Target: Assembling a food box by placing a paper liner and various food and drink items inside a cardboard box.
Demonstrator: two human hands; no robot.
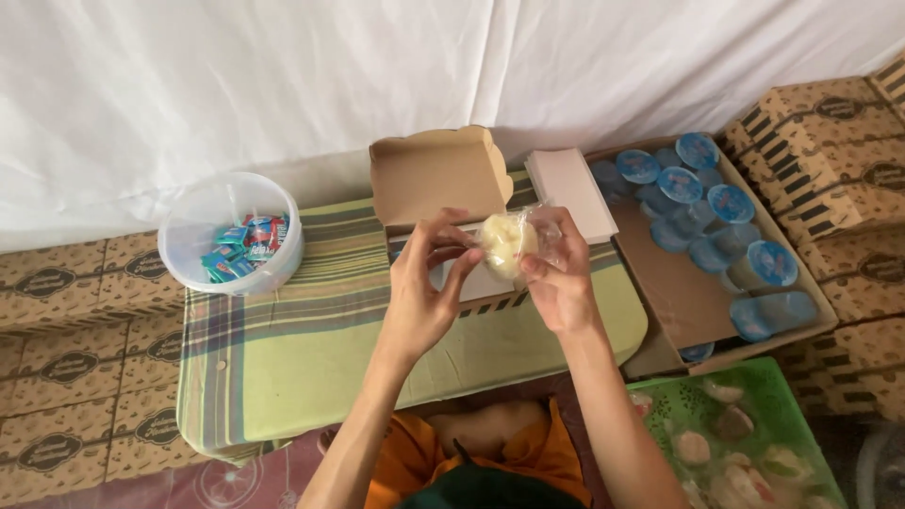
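A pale round food item wrapped in clear plastic (508,243) is held up between both my hands. My right hand (560,279) grips it from the right and below. The fingertips of my left hand (426,287) pinch the wrapper's left edge. Right behind the item an open cardboard box (436,173) rests on a low table covered with a green striped cloth (311,339), its lid standing up.
A clear tub (229,232) of small blue packets sits at the table's left. A stack of flat white boxes (569,189) lies at the right, beside a carton (679,302) of sealed blue-lidded cups. A green basket (740,438) of wrapped items is bottom right. Printed cartons surround the table.
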